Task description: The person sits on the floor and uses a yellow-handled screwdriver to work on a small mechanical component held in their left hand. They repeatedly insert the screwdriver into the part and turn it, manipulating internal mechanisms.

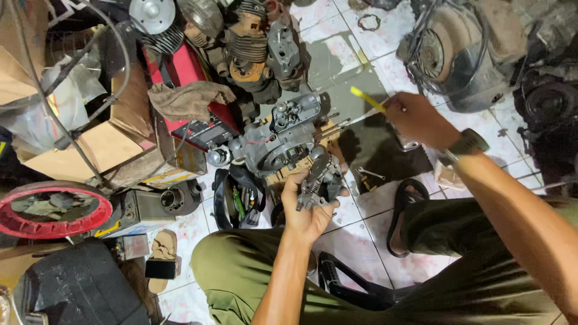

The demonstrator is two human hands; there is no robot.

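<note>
My left hand (pixel 303 207) grips a small grey metal carburetor-like part (pixel 322 177) just in front of a grey engine case (pixel 274 135) that lies on the tiled floor. My right hand (pixel 415 117) is raised to the right of the engine case and holds a screwdriver with a yellow handle (pixel 367 99), its metal shaft pointing down-left toward the case. A dark watch (pixel 463 145) sits on my right wrist. My knees in olive trousers fill the bottom of the view.
Several finned engine cylinders (pixel 250 45) and a brown rag (pixel 186 99) on a red box lie behind the case. A cardboard box (pixel 102 147) and a red ring (pixel 54 210) are at left. A black tool bag (pixel 238 201), a wrench (pixel 370 174) and black sandals (pixel 406 207) lie nearby.
</note>
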